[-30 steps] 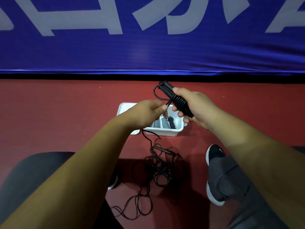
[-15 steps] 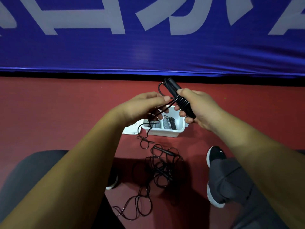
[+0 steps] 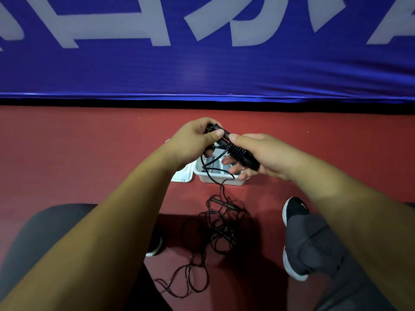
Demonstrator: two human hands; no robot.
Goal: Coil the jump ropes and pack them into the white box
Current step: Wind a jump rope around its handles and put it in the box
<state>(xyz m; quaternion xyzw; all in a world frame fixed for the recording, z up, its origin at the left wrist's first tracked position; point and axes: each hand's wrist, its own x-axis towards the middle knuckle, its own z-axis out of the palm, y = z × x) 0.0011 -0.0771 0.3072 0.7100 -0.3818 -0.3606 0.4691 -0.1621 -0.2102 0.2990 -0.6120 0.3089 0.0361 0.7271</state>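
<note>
Left hand: the left hand (image 3: 195,140) sits just above the middle of the frame; its fingers curl round the upper end of the black ribbed jump-rope handles (image 3: 243,154), with the thumb laid along the top.
Right hand: the right hand (image 3: 267,156) is just right of centre; its thumb presses on top of the handles and its fingers lie underneath, so it grips their lower part.
Handles: they slant from upper left to lower right, held in the air above the box; several turns of cord are wrapped round them.
Cord: the thin black rope cord (image 3: 210,173) drops from the handles across the box's front wall; it ends in a loose tangle (image 3: 221,223) on the floor at lower centre, with wider loops trailing toward the bottom edge.
Box: the small white plastic box (image 3: 219,179) stands on the red floor (image 3: 78,153) directly below the hands; the hands hide most of what is inside.
Lid: a flat white lid (image 3: 183,175) lies just beside the box's left wall, partly under the left wrist.
Backdrop: a blue fabric banner with large white letters (image 3: 202,70) fills the upper part of the frame.
Legs: a black shoe with a white sole (image 3: 294,211) rests right of the tangle, with a grey trouser leg (image 3: 314,243) below it; a second shoe (image 3: 155,246) shows left of the tangle, partly hidden by the left forearm.
</note>
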